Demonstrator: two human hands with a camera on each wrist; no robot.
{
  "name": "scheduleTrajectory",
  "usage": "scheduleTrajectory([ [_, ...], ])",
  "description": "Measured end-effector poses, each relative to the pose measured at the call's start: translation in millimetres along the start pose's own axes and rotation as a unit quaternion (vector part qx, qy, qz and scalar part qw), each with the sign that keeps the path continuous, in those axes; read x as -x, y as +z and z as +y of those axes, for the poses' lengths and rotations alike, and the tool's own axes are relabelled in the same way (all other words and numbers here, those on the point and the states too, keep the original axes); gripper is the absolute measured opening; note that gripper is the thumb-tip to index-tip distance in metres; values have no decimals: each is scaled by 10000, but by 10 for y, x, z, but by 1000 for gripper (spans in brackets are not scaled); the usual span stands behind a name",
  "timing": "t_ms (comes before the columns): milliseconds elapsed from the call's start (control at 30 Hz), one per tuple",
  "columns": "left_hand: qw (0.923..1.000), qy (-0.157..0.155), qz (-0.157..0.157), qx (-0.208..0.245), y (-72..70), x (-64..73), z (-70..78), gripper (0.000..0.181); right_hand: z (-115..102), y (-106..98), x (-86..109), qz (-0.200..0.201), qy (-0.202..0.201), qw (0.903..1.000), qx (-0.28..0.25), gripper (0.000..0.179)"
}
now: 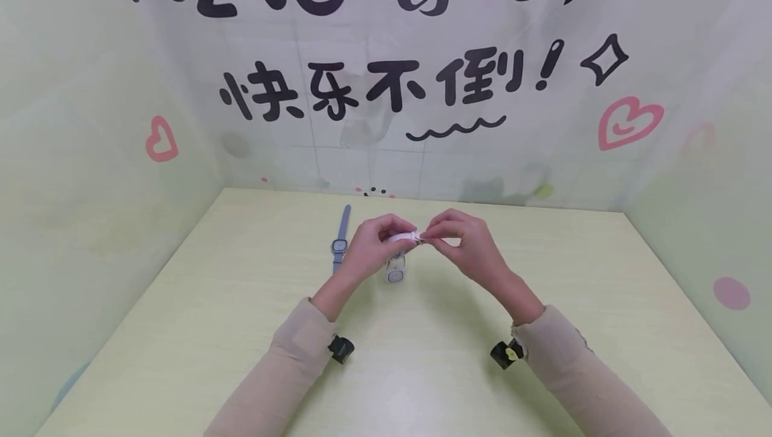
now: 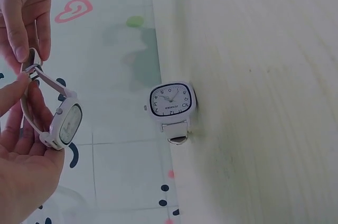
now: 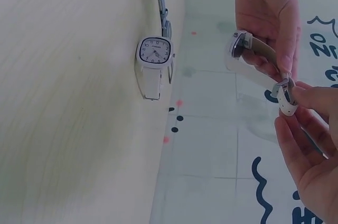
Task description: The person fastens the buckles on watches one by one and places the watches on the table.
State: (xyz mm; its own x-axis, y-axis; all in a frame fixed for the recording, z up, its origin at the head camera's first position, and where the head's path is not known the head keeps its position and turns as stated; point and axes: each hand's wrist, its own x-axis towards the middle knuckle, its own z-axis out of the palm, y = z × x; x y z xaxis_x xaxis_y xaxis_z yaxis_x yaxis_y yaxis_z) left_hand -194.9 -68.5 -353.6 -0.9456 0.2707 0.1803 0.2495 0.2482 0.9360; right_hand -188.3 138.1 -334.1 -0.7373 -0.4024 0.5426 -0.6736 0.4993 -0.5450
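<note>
Above the table, my left hand [image 1: 369, 244] holds a white wristwatch [image 2: 67, 121] with a squarish case, its thumb and fingers on the strap near the buckle. The strap is bent round into a loop. My right hand [image 1: 469, 244] pinches the strap's end [image 3: 288, 105] at the metal buckle [image 3: 283, 84]. Fingertips partly cover the buckle, so I cannot tell whether it is fastened. Below the hands, a second white wristwatch [image 1: 395, 275] rests on the table, dial up. A blue wristwatch [image 1: 340, 246] lies beside my left hand, which hides part of its strap.
The pale yellow table [image 1: 416, 383] runs back to a printed white curtain [image 1: 368, 149] with black lettering and pink hearts. Similar curtain walls [image 1: 84, 209] stand at both sides. A small black camera [image 1: 342, 349] is worn at each wrist.
</note>
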Motion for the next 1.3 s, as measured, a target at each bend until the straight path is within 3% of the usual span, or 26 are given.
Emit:
scheduleTrajectory([
  [300,9997,156,-176,-66,28,-6,19,17,10,6,3,-2,-271,9996,31,10],
  [567,9994,174,-253,-129,63,7,29,15,-4,34,29,-43,-70,9999,-119,13],
  [867,9980,188,131,-586,84,30,74,20,-34,61,36,-372,366,9983,-275,27],
  [1067,9958,163,400,-810,84,58,120,12,-63,50,32,26,361,9993,-134,19],
  [1300,9901,14,644,-1245,109,94,180,14,-84,75,82,585,33,9979,270,18],
])
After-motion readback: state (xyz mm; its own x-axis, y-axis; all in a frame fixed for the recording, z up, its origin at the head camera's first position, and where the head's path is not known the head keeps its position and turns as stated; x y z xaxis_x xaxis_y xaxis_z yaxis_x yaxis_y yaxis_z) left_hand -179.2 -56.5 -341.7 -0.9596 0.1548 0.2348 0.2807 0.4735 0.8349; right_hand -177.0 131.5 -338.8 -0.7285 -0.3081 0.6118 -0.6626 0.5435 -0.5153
